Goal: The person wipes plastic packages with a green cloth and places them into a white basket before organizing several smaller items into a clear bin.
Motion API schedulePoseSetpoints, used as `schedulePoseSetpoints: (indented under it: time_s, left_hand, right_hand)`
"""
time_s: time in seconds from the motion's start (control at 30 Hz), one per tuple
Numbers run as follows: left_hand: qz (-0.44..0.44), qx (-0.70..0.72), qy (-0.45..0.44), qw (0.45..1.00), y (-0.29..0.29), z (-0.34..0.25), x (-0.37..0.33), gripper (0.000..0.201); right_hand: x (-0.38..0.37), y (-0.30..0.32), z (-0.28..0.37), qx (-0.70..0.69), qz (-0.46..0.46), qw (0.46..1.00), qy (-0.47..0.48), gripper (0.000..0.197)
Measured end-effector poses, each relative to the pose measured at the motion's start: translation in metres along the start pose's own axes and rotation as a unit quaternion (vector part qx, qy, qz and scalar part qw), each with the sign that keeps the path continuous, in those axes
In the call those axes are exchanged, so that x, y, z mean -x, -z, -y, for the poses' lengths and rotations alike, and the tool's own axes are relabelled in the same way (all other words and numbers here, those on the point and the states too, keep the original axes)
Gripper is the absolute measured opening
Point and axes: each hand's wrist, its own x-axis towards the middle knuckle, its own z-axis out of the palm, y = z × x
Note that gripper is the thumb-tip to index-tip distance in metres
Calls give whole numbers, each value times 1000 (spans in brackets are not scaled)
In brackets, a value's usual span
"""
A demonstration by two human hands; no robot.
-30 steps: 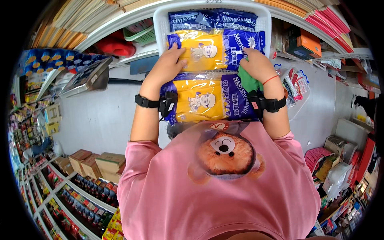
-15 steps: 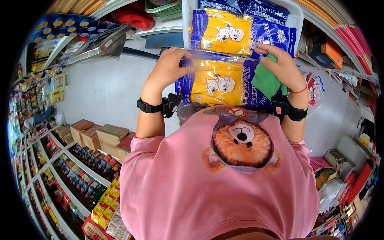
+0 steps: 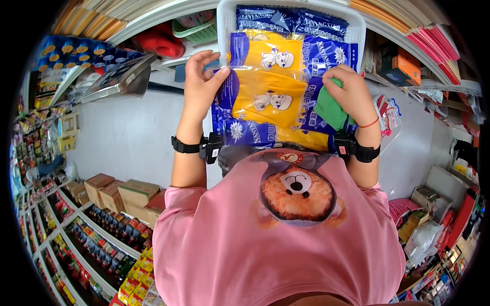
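Blue packets (image 3: pixel 265 19) already line the far edge of the white basket (image 3: pixel 223 31); the yellow packet (image 3: pixel 268 99) overlapping its near edge isn't settled inside. Your right hand (image 3: pixel 352 93) clasps a green cloth (image 3: pixel 329 109); your left hand (image 3: pixel 199 77) touches that packet's upper left corner, grip unclear

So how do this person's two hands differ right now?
The left hand is open, fingers spread; the right hand has its fingers curled over a green cloth.
The left hand is at the left end of the uppermost yellow-and-blue packet; the right hand is at its right end.
The right wrist wears a red string; the left shows none.
Both wrists wear a black strap.
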Motion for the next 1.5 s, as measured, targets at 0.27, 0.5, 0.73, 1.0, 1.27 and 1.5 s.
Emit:
schedulePoseSetpoints:
  time_s: [0.27,0.5,0.73,1.0,1.27,1.5]
  left_hand:
    - [104,34,104,989,-5,18,-18,28]
    - [33,41,77,996,-24,14,-76,20]
    - [7,60,109,992,-34,8,-82,19]
    - [28,-218,-98,971,-44,27,-82,52]
    - [37,-582,-326,744,-35,22,-88,41]
    - [200,-528,-136,814,-36,-11,-67,27]
  right_hand:
    - [-23,1,5,67,-300,951,36,16]
    - [-23,-18,10,32,-166,985,30,24]
    - [-19,-44,-25,60,39,995,-66,33]
    - [-26,-57,-23,67,-55,982,-168,61]
    - [-25,-59,-23,68,-19,982,-177,61]
    - [-23,-67,-36,76,-27,983,-167,58]
